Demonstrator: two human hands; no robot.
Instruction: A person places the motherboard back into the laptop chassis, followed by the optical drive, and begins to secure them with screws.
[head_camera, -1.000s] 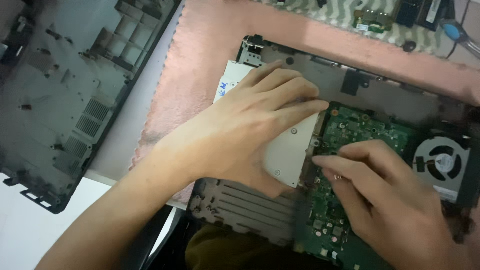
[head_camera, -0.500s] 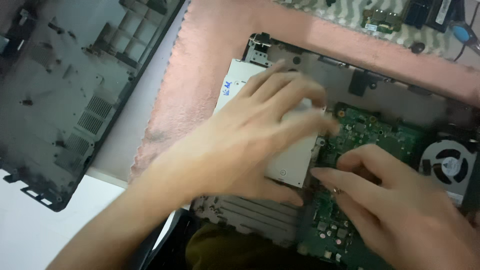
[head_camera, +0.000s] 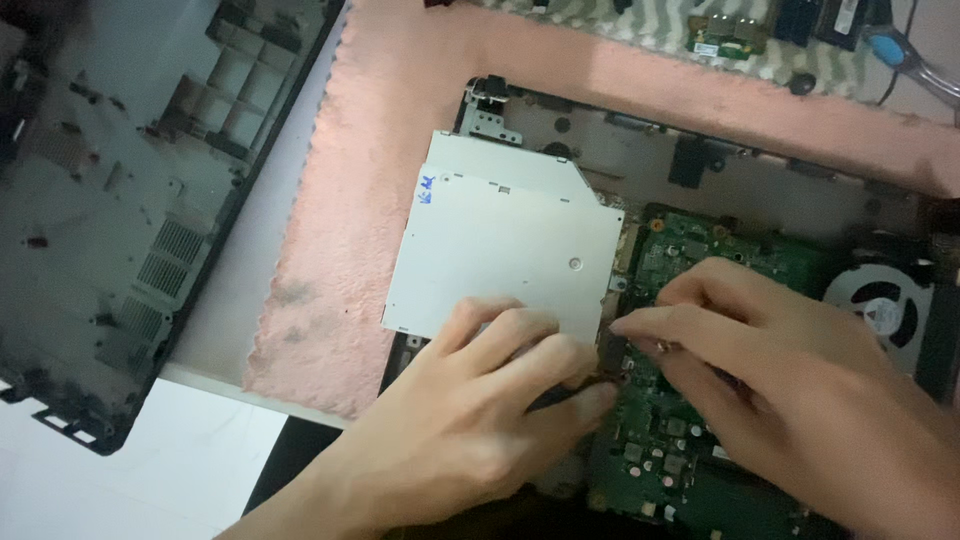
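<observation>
A detached dark laptop base cover (head_camera: 130, 220) lies well beyond the left fingers, across a pink towel (head_camera: 350, 200). The silver optical drive (head_camera: 505, 250) (thin, stiff sheet metal, probably light) sits in the opened chassis; the left hand (head_camera: 480, 420) presses curled fingers on its near corner. Its edges look like the safest grip. The right hand (head_camera: 790, 380) pinches narrowly at a connector on the green motherboard (head_camera: 700, 260).
</observation>
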